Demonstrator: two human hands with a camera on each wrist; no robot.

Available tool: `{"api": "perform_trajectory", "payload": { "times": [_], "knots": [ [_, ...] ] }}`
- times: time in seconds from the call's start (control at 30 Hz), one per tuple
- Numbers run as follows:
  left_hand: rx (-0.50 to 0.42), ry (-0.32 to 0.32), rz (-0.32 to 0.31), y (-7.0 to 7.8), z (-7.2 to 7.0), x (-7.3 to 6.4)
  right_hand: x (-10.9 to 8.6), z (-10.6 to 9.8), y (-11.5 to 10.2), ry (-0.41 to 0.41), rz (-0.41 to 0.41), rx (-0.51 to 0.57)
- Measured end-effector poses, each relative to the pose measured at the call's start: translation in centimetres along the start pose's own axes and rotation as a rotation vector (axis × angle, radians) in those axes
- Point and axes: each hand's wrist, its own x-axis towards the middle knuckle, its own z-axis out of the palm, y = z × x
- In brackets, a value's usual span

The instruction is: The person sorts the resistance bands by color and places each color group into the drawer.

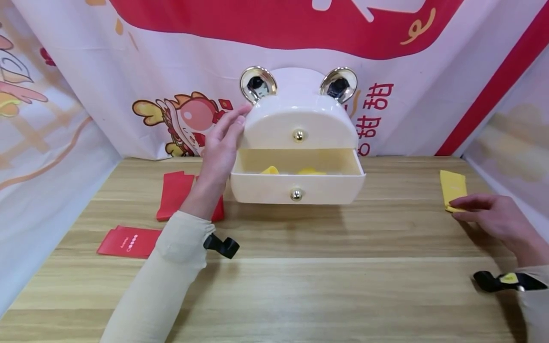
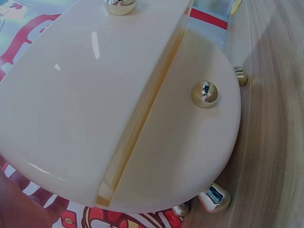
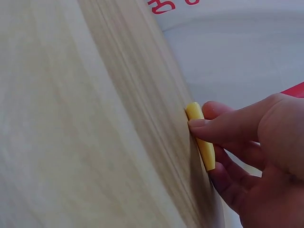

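A glossy white frog-shaped drawer box (image 1: 300, 102) stands at the back middle of the table, its lower drawer (image 1: 261, 189) pulled out. Inside that drawer show a rolled yellow piece (image 1: 270, 170) and another yellow piece (image 1: 310, 171), partly hidden by the front wall. My left hand (image 1: 220, 143) rests against the box's left side with extended fingers; in the left wrist view only part of it shows, low at the left. Far to the right, my right hand (image 1: 493, 214) pinches the near end of a folded yellow resistance band (image 1: 453, 187) between thumb and fingers.
Red resistance bands (image 1: 175, 193) lie left of the box, partly behind my left forearm. Another red band (image 1: 128, 241) with white print lies nearer, at the left. A printed cloth backdrop (image 1: 193, 62) rises behind the table (image 1: 326, 295) and along both sides.
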Motion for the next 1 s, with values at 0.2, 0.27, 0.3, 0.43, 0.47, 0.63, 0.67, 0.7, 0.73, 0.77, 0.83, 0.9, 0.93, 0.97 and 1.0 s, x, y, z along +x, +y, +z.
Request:
{"api": "perform_trajectory", "payload": {
  "times": [0.2,0.27,0.3,0.43,0.47,0.63,0.67,0.7,0.73,0.77,0.83,0.9,0.93,0.97,1.0],
  "knots": [
    [-0.011,-0.006,0.002,0.0,0.1,0.0,-0.1,-0.6,-0.2,0.019,-0.026,-0.037],
    [-0.019,-0.006,0.0,0.0,0.1,0.0,-0.1,-0.9,-0.3,0.016,-0.012,-0.038],
    [-0.02,-0.007,-0.001,0.0,0.1,0.0,-0.1,-1.1,-0.4,0.012,-0.001,-0.03],
    [-0.024,-0.008,-0.001,0.1,0.0,-0.1,-0.2,-1.8,-1.0,0.024,0.035,0.012],
    [-0.022,-0.008,0.001,0.1,0.0,-0.1,-0.2,-1.9,-1.3,0.028,0.044,0.021],
    [-0.006,-0.008,-0.015,-0.1,0.0,-0.2,-0.5,-2.3,-2.7,0.073,0.043,0.029],
    [-0.006,-0.009,-0.018,-0.1,0.0,-0.3,-0.6,-2.4,-3.0,0.082,0.038,0.04],
    [-0.004,-0.011,-0.021,-0.1,-0.1,-0.3,-0.7,-2.5,-3.2,0.096,0.026,0.046],
    [-0.002,-0.011,-0.023,-0.1,-0.1,-0.3,-0.8,-2.6,-3.4,0.106,0.018,0.056],
    [-0.001,-0.013,-0.021,-0.1,0.0,-0.3,-0.8,-2.7,-3.7,0.115,0.008,0.067],
    [-0.001,-0.012,-0.014,-0.1,0.0,-0.3,-0.9,-2.9,-4.3,0.135,0.009,0.07],
    [0.002,-0.007,-0.008,0.0,0.0,-0.3,-1.0,-3.0,-5.1,0.149,0.019,0.059],
    [0.005,-0.006,-0.007,0.0,0.1,-0.3,-1.1,-3.1,-5.5,0.15,0.028,0.052],
    [0.007,-0.004,-0.005,0.1,0.1,-0.2,-1.1,-3.1,-5.9,0.153,0.036,0.045],
    [0.008,-0.003,-0.004,0.1,0.1,-0.2,-1.2,-3.2,-6.3,0.156,0.042,0.036]
  ]
}}
